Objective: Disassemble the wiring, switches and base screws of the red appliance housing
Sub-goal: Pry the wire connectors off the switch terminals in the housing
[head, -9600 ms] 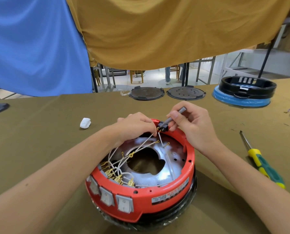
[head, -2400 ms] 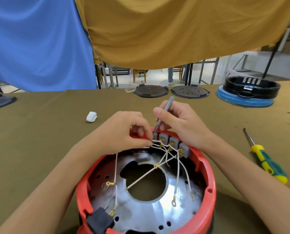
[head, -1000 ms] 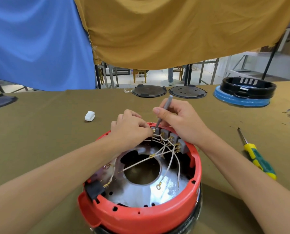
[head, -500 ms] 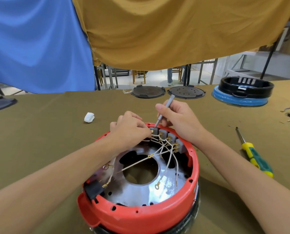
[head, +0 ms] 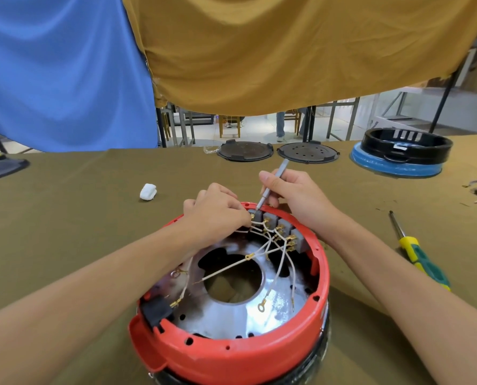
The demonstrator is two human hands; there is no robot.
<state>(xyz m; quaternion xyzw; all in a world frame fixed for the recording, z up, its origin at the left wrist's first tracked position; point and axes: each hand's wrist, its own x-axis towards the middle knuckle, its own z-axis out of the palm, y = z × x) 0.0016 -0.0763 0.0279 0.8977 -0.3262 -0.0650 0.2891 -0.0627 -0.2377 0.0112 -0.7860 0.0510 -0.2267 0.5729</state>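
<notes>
Hands: left hand (head: 217,215) pinches white wires (head: 262,248) at switches (head: 276,227), 12 o'clock inside red housing (head: 231,354) mid-table (head: 78,218); right hand (head: 292,195) grips grey tool (head: 272,187), tip on leftmost switch. Risk: tip slips, gouges fingers; hard pull tears terminal

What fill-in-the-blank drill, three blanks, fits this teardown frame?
1. The right hand holds a thin grey ____ against the switches.
2. The left hand pinches the white ____ beside the switches.
3. The yellow-green screwdriver lies to the ____ of the red housing.

Missing: tool; wires; right
</notes>
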